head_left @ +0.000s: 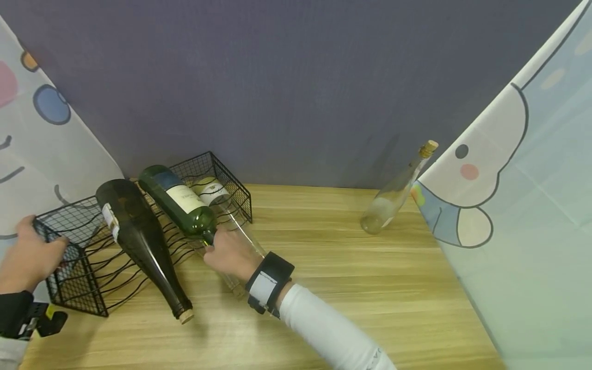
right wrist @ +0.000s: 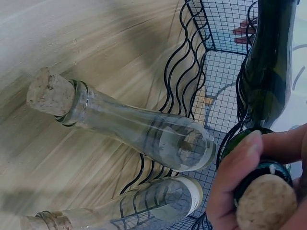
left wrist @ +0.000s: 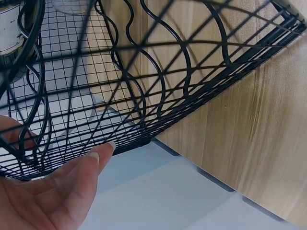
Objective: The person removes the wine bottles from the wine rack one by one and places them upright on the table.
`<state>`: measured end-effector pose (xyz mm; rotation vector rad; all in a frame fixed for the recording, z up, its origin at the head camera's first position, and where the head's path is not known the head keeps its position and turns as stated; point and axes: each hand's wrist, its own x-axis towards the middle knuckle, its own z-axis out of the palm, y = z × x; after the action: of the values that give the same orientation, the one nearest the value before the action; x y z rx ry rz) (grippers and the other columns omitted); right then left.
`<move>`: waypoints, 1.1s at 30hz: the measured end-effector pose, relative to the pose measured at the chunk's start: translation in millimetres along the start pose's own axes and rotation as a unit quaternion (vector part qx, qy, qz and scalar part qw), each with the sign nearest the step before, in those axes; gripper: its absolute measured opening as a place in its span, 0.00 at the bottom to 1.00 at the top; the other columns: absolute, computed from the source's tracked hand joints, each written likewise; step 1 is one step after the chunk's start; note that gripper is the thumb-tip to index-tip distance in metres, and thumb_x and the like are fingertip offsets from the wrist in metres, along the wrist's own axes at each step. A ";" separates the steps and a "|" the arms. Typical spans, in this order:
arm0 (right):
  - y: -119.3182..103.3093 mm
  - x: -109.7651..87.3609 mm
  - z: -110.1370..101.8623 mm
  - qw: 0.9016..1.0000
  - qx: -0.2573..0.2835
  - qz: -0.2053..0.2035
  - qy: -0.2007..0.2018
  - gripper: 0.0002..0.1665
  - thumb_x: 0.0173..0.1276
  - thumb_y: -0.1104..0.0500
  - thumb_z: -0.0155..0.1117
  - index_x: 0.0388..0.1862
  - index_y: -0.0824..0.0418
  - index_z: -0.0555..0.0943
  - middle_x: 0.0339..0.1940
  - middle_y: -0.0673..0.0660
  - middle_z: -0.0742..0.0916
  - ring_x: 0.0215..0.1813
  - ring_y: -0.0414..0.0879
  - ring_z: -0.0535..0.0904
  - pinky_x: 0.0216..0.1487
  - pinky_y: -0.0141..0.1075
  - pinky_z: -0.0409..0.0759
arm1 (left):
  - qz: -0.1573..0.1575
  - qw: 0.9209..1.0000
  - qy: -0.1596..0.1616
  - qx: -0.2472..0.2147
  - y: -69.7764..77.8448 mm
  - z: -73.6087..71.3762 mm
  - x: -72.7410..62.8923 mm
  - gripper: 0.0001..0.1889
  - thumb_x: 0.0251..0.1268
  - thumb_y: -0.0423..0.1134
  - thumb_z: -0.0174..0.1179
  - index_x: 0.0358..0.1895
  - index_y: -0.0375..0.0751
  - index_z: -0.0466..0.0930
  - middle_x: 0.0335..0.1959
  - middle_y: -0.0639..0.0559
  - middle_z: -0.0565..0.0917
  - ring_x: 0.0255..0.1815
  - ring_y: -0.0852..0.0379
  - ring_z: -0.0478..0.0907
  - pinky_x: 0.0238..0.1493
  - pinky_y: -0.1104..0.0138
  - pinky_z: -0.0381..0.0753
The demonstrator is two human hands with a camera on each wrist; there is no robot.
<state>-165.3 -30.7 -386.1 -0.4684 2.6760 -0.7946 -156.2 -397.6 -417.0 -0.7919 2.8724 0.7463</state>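
My right hand grips the neck of a green wine bottle, whose body lies slanted over the wavy bars of a black wire rack. The bottle's cork pokes out past the fingers in the right wrist view. At the rack's left end, my left hand holds the mesh wall, with fingers on both sides of it. Between the hands a dark bottle lies across the rack, its corked neck toward me. Two clear corked bottles, an upper one and a lower one, lie beside the green bottle.
Another clear corked bottle stands on the wooden table at the right, near the back. A grey panel closes off the rear, and printed cartoon sheets flank both sides.
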 end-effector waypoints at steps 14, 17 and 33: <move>13.5 4.1 -3.8 0.998 0.048 -0.028 0.023 0.27 0.77 0.40 0.47 0.20 0.53 0.68 0.09 0.45 0.68 0.08 0.35 0.58 0.05 0.25 0.57 | 0.012 1.000 0.002 -0.004 5.3 -1.2 4.3 0.43 0.71 0.37 0.39 0.73 0.24 0.17 0.24 0.21 0.75 0.21 0.34 0.73 0.24 0.48 0.70; 14.1 4.6 -4.2 0.998 0.041 -0.037 0.018 0.28 0.77 0.40 0.46 0.18 0.52 0.66 0.09 0.45 0.67 0.07 0.35 0.57 0.05 0.25 0.56 | 0.005 1.000 0.008 -0.003 3.1 -0.2 5.1 0.42 0.71 0.37 0.38 0.73 0.24 0.18 0.36 0.13 0.70 0.27 0.28 0.72 0.27 0.45 0.71; 17.6 5.4 -2.0 0.996 0.055 -0.060 0.028 0.32 0.77 0.41 0.47 0.11 0.50 0.63 0.05 0.43 0.64 0.06 0.34 0.55 0.04 0.25 0.55 | -0.015 1.000 -0.007 -0.002 6.3 -2.6 -7.0 0.42 0.71 0.37 0.37 0.73 0.25 0.17 0.41 0.10 0.64 0.28 0.29 0.71 0.29 0.45 0.71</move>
<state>-174.8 -17.9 -395.5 -0.5925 2.6575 -0.9962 -153.1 -390.9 -410.6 -0.8239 2.8411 0.7513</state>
